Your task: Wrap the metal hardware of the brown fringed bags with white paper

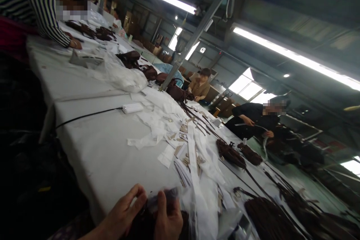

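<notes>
Had both hands low over the near end of the desk [92,157]. Pinched one crumpled piece of translucent plastic film [174,192] between thumb and fingers of the right hand [170,217]. Held the left hand [126,210] just beside, fingers curled; could not tell whether closed on anything. Saw one dark brown bundle [144,225] under and between the two, partly hidden. Counted two strapped bundles [230,153] near the right edge and one larger ribbed bundle [267,217] toward the near right corner. Found white paper strips [192,150] along the middle, too overlapped to count. Noted one white plastic block [132,108] with one black cable [90,117] reaching the left edge, and one heap of clear plastic bags [126,77] farther along. Noticed one person in a striped top [42,11] leaning over the far left corner.
</notes>
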Motion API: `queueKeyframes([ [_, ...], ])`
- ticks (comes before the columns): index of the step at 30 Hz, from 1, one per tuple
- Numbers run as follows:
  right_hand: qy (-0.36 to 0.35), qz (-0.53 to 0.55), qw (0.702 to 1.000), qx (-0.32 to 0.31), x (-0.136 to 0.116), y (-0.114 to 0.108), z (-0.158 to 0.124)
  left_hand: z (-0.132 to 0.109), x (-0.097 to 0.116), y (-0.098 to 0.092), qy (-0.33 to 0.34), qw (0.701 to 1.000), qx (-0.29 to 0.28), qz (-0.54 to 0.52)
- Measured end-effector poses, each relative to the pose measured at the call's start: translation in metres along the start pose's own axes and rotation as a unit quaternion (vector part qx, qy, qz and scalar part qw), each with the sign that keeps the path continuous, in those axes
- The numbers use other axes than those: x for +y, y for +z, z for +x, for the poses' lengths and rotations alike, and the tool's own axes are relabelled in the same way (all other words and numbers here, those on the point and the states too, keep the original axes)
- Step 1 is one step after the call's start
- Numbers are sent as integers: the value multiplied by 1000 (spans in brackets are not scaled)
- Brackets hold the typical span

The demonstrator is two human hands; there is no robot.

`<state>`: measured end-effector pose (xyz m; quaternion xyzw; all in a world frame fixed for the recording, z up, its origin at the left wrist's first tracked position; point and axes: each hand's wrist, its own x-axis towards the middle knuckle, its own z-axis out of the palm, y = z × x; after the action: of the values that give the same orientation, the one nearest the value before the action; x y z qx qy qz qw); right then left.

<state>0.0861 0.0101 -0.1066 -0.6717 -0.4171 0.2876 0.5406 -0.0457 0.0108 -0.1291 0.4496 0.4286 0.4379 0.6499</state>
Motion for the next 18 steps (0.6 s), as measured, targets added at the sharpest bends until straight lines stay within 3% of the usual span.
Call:
queueKeyframes([
  [3,-14,-36,999,35,6,11,-15,-1,-4,8,29,999,44,2],
  [6,-13,-37,996,78,21,17,-28,1,-16,8,23,999,43,19],
  [8,8,6,997,75,31,17,-32,3,-25,7,42,997,54,32],
  [10,76,97,992,40,36,16,-28,4,-35,7,69,994,78,35],
  [13,202,226,952,-28,32,12,-11,2,-42,8,95,990,98,37],
  [16,327,305,889,-96,12,4,14,-4,-37,11,107,991,66,38],
  [18,377,346,852,-107,-6,-5,33,-8,-30,13,117,991,48,35],
])
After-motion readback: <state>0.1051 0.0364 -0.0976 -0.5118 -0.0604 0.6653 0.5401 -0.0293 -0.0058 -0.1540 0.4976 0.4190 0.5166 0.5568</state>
